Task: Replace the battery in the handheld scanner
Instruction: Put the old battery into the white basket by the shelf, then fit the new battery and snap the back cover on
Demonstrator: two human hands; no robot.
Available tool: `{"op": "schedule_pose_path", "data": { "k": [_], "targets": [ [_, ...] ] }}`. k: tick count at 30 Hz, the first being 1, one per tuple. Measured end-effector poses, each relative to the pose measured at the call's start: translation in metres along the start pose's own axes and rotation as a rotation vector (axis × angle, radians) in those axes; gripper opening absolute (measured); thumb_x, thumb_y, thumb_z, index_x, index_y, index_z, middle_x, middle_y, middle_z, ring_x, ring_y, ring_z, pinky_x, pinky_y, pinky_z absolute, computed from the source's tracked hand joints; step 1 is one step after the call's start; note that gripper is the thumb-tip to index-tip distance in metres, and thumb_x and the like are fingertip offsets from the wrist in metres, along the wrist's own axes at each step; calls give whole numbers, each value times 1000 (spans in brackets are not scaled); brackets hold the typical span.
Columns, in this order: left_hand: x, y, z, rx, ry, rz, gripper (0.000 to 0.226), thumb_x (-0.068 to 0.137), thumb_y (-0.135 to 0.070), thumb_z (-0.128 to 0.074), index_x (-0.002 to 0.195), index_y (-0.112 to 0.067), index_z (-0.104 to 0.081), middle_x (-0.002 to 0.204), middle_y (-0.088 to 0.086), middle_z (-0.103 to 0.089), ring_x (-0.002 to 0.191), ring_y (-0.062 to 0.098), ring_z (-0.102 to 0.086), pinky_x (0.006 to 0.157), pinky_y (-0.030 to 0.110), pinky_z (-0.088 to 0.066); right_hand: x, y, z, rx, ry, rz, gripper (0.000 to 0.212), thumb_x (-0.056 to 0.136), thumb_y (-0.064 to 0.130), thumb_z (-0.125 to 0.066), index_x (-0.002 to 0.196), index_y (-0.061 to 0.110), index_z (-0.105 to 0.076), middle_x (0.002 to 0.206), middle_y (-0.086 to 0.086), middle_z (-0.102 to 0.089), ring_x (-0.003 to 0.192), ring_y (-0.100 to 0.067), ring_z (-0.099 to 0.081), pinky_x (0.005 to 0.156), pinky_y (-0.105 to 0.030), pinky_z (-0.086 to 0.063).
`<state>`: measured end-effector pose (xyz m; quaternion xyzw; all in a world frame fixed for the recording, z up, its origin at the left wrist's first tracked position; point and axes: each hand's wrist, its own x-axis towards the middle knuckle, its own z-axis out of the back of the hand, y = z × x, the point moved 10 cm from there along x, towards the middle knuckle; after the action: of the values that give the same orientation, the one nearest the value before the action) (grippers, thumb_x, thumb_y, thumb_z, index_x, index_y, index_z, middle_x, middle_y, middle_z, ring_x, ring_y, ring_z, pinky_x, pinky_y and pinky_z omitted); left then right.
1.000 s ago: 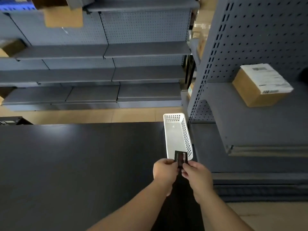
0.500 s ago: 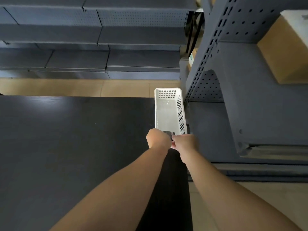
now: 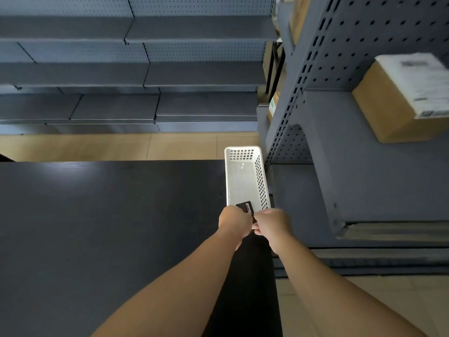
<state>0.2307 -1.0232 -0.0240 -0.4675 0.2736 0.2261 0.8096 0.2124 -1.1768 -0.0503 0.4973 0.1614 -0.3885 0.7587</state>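
Note:
A small flat black battery (image 3: 246, 207) with a red and white label sticks up between my two hands, just over the near end of a white perforated plastic basket (image 3: 262, 181). My left hand (image 3: 233, 222) is curled around its left side and my right hand (image 3: 272, 222) pinches its right side. Both hands are held together above the right edge of the dark table (image 3: 109, 227). The lower part of the battery is hidden behind my fingers. No scanner shows in the head view.
Grey metal shelving (image 3: 145, 76) runs along the back beyond a strip of tan floor. A grey pegboard shelf unit (image 3: 340, 147) stands right of the table, with a labelled cardboard box (image 3: 398, 100) on its shelf.
My hands stay closed on the battery at the basket's near end. The camera tilted down, then back up a little, so the shelves and box shifted in view.

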Motion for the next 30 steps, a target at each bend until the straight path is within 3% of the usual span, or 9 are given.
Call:
{"op": "schedule_pose_path", "data": {
  "k": [3,5,8,12,14,19,24,30],
  "targets": [
    [-19,-5,20,1,9,-33,16,90,-9,-55,84,-11,-70,77,0,-63,65,12,-57,56,22,-50,-24,16,14,-137,38,68,14,87,15,-60,75,12,-66,74,-9,-70,66,-26,-70,67,-43,-63],
    [-32,-14,38,83,13,-108,19,90,-10,-54,74,-18,-62,76,-4,-60,63,8,-54,50,17,-43,-43,34,18,-314,102,181,19,85,19,-58,69,10,-64,67,-5,-62,61,-23,-63,59,-36,-55],
    [-53,-38,74,288,-22,-224,10,91,-15,-55,93,-15,-65,82,-6,-60,66,6,-53,49,15,-39,-80,65,27,-533,130,330,15,86,26,-59,79,15,-66,80,0,-66,65,-12,-58,52,-23,-41],
    [-87,-78,118,607,-89,-384,16,93,-18,-53,105,-12,-62,99,3,-63,72,13,-53,61,25,-43,-131,118,41,-753,74,510,26,89,25,-60,112,15,-65,112,-6,-66,85,-17,-62,65,-25,-51],
    [-104,-98,136,739,-129,-439,19,93,-18,-52,109,-11,-61,107,7,-65,83,22,-58,68,31,-46,-156,148,48,-850,20,627,20,89,22,-58,107,15,-64,111,-7,-65,88,-22,-65,71,-30,-54],
    [-151,-139,171,981,-293,-550,22,93,-18,-52,112,-12,-62,110,9,-66,98,32,-64,71,36,-46,-211,208,63,-1093,-181,829,11,90,14,-55,97,13,-63,95,-7,-67,79,-25,-65,62,-30,-49],
    [-171,-120,191,1017,-362,-493,22,94,-9,-49,112,-11,-61,116,11,-64,103,33,-63,72,36,-44,-232,223,41,-1235,-142,931,14,91,11,-53,99,11,-65,96,-9,-68,83,-26,-66,61,-30,-47],
    [-199,-35,240,953,-435,-274,21,94,-9,-49,111,-12,-59,116,11,-62,105,34,-60,74,39,-39,-262,210,-50,-1410,99,1117,19,95,13,-51,110,10,-62,108,-10,-68,94,-30,-67,70,-34,-50]
  ]
}}
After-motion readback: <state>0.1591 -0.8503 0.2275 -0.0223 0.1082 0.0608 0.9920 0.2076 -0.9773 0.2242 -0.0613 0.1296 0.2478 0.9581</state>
